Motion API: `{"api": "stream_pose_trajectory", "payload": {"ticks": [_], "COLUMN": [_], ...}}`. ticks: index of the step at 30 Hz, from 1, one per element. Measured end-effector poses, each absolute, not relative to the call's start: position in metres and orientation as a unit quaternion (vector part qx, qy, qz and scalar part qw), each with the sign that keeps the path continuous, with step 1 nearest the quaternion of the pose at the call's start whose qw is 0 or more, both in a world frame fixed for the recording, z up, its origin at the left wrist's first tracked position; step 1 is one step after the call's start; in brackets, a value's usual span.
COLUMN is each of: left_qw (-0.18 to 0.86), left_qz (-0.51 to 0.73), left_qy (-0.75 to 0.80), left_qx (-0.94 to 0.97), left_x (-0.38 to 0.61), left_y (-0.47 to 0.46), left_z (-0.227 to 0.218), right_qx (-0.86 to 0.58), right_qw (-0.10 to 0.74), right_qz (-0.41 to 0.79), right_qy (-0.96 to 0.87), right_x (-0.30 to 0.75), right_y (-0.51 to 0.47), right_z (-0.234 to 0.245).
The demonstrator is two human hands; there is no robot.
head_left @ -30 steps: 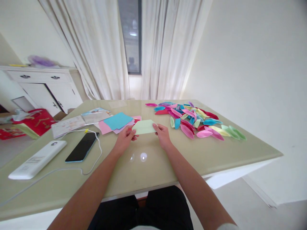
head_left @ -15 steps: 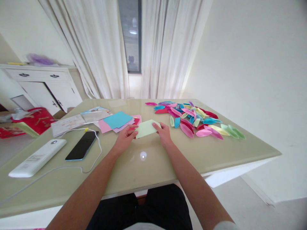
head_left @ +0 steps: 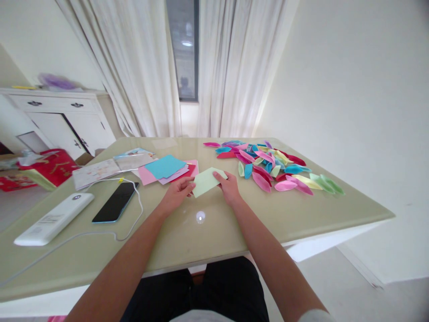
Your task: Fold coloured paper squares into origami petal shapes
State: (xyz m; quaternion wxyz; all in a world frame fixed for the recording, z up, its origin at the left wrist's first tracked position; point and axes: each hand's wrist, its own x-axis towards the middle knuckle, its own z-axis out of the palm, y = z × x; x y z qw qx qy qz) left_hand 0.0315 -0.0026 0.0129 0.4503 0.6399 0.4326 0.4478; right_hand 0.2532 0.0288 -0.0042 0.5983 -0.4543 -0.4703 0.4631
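Now pinched at both ends: pale green paper [head_left: 205, 182]

Held over the middle of the surface [head_left: 201, 243], by left hand [head_left: 176, 192] and right hand [head_left: 229, 188], thumbs on top, fingers curled closed beneath. Just beyond the left hand, fanned coloured paper sheets [head_left: 166, 167]. Toward the far right corner, heaped boat-shaped folded papers [head_left: 266, 157]. Toward the left edge, a smartphone [head_left: 115, 203] half-ringed by white cable [head_left: 141, 206], and a white oblong device [head_left: 55, 219].

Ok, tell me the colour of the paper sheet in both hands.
Pale green; the paper sheet shows in the head view, the only one.
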Motion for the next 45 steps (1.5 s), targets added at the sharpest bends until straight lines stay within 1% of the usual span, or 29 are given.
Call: {"api": "stream_pose_trajectory", "payload": {"ticks": [5, 8, 12, 13, 15, 17, 20, 22, 25, 28, 33, 37, 42, 45], "left_qw": [0.438, 0.453, 0.47, 0.475, 0.486, 0.501, 0.523, 0.541, 0.552, 0.521, 0.49, 0.467, 0.486, 0.523], "left_qz": [0.434, 0.408, 0.395, 0.391, 0.383, 0.368, 0.348, 0.336, 0.318, 0.313, 0.292, 0.283, 0.289, 0.303], "left_qy": [0.441, 0.438, 0.453, 0.458, 0.466, 0.47, 0.472, 0.472, 0.481, 0.503, 0.507, 0.51, 0.505, 0.501], "left_qx": [0.652, 0.661, 0.647, 0.642, 0.633, 0.626, 0.618, 0.609, 0.603, 0.615, 0.646, 0.665, 0.653, 0.62], "left_x": [0.029, 0.031, 0.035, 0.035, 0.033, 0.031, 0.031, 0.034, 0.042, 0.047, 0.046, 0.043, 0.044, 0.045], "left_y": [-0.005, -0.01, -0.014, -0.016, -0.023, -0.036, -0.072, -0.1, -0.134, -0.147, -0.143, -0.144, -0.147, -0.147], "left_z": [0.009, 0.011, 0.02, 0.024, 0.031, 0.036, 0.034, 0.028, 0.017, 0.013, 0.017, 0.021, 0.02, 0.017], "right_qx": [-0.506, -0.532, -0.534, -0.522, -0.458, -0.381, -0.317, -0.311, -0.305, -0.317, -0.329, -0.331, -0.349, -0.35], "right_qw": [0.543, 0.547, 0.57, 0.563, 0.525, 0.464, 0.355, 0.32, 0.316, 0.314, 0.354, 0.37, 0.391, 0.411], "right_qz": [0.405, 0.324, 0.215, 0.154, 0.09, 0.068, 0.03, 0.014, 0.002, 0.005, -0.01, -0.027, -0.042, -0.045], "right_qy": [-0.534, -0.558, -0.586, -0.622, -0.712, -0.797, -0.879, -0.895, -0.898, -0.895, -0.875, -0.867, -0.851, -0.841], "right_x": [0.253, 0.252, 0.254, 0.256, 0.261, 0.268, 0.274, 0.275, 0.271, 0.266, 0.26, 0.258, 0.254, 0.25], "right_y": [0.024, 0.02, 0.007, 0.0, -0.022, -0.054, -0.109, -0.142, -0.174, -0.185, -0.186, -0.191, -0.198, -0.198], "right_z": [-0.007, 0.0, 0.026, 0.034, 0.047, 0.052, 0.043, 0.03, 0.008, -0.007, -0.015, -0.02, -0.031, -0.034]}}
